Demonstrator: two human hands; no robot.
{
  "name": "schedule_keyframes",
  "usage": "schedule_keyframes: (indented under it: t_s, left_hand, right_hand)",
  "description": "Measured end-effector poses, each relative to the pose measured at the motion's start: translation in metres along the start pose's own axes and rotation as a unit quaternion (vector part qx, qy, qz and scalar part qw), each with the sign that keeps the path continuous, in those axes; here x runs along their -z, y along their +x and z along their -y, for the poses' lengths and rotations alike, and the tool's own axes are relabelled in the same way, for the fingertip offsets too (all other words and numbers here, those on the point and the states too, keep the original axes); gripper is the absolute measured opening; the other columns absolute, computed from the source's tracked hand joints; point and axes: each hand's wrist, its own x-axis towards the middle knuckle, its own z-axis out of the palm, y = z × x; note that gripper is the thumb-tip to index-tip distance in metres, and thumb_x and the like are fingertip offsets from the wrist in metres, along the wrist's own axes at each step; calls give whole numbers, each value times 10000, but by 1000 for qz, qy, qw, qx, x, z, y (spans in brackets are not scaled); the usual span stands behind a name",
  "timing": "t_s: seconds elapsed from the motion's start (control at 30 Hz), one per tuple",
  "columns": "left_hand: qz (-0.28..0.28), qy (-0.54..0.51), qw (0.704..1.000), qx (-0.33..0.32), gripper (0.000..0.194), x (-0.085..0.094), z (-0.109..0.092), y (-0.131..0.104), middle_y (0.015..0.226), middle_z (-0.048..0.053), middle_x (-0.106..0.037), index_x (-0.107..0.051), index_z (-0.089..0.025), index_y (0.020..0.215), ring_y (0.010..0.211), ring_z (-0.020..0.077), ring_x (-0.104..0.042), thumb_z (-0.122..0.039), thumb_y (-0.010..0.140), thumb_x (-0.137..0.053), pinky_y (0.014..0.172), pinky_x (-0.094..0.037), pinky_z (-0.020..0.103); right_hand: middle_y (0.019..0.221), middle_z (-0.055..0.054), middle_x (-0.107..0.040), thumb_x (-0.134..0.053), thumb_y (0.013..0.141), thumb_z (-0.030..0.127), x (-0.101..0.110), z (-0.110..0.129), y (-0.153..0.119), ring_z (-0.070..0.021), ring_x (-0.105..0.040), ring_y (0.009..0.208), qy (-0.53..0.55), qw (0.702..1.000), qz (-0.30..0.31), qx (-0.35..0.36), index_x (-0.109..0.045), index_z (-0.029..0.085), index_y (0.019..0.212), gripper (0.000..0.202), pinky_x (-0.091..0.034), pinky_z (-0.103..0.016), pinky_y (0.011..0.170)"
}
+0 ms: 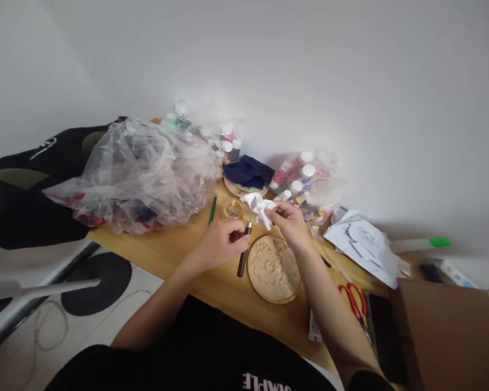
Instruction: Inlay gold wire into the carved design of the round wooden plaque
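Observation:
My left hand (224,241) is closed around a small palette knife (242,263) with a dark brown handle, its metal blade pointing away from me. In my right hand (290,220), a crumpled white tissue (261,209) is pinched between thumb and fingers, right at the blade. Just below my hands lies a round wooden board (273,269) with a raised or carved flower outline; my right forearm passes over its right edge. A small round container with a yellow rim (232,209) stands beyond my left hand, beside a green pencil (213,209).
A large clear plastic bag (146,168) fills the table's left. Bagged bottles with white caps (305,174) and a dark blue cloth (249,171) are at the back. Printed sheets (364,241), red-handled scissors (354,301), a dark phone-like slab (383,331) and a cardboard box (448,336) lie right.

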Motion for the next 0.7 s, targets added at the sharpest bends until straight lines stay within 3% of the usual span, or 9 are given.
schedule_keyframes:
  t_s: [0.23, 0.43, 0.5, 0.6, 0.7]
  left_hand:
    - [39, -43, 998, 35, 244, 5, -5, -9, 521, -45, -398, -356, -191, 521, 540, 86, -366, -296, 699, -487, 532, -271, 227]
    - [64, -30, 996, 50, 217, 23, -2, -42, 483, -55, -386, -373, -194, 518, 482, 70, -332, -288, 676, -486, 484, -239, 222]
    - [48, -21, 997, 56, 213, 29, 0, -58, 493, -52, -414, -400, -191, 534, 488, 74, -357, -291, 694, -498, 492, -264, 222]
    - [-23, -24, 998, 61, 194, 32, 3, -84, 590, -25, -537, -503, -176, 619, 574, 98, -487, -313, 753, -531, 568, -366, 224]
    - [-65, -119, 985, 111, 265, 28, 8, -110, 562, -31, -568, -554, -174, 748, 514, 98, -520, -410, 856, -502, 539, -397, 218]
  right_hand:
    - [784, -26, -708, -767, 627, 608, -24, 28, -17, -136, -611, 656, 183, 977, 89, -58, -692, 205, 855, 469, -491, -269, 629]
    - [665, 8, -675, -851, 595, 492, -61, 36, -28, -96, -554, 558, 229, 954, 172, -87, -695, 182, 732, 374, -445, -230, 544]
    - [668, 16, -674, -858, 596, 449, -76, 41, -35, -95, -559, 568, 242, 949, 180, -93, -683, 184, 713, 339, -452, -231, 553]
    - [660, 23, -665, -852, 591, 429, -99, 50, -45, -93, -553, 565, 269, 943, 169, -102, -673, 186, 729, 332, -438, -229, 537]
    - [606, 28, -633, -831, 606, 419, -121, 57, -57, -81, -515, 514, 285, 937, 166, -112, -655, 178, 715, 318, -400, -224, 502]
